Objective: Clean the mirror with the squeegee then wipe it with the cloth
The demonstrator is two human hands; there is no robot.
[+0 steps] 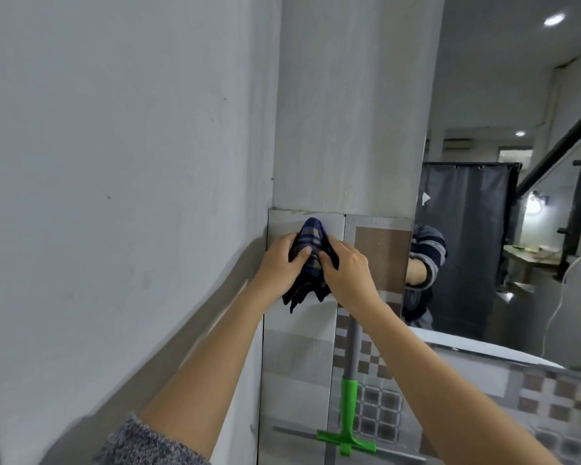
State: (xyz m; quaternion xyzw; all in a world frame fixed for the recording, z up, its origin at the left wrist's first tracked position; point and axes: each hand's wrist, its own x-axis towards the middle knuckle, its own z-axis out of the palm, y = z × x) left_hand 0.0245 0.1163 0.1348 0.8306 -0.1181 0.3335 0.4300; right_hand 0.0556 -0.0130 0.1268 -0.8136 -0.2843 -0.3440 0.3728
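- Mirror: one, right edge cut off.
- Cloth: one, left of mirror, pinched by fingers of left hand and right hand.
- Squeegee: one, below cloth, handle partly hidden.

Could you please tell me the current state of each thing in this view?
Cloth: bunched, held off the mirror.
Left hand: gripping the cloth.
Right hand: gripping the cloth.
Squeegee: unheld, upright against the tiled wall, blade down.
Mirror: untouched, reflecting the room.
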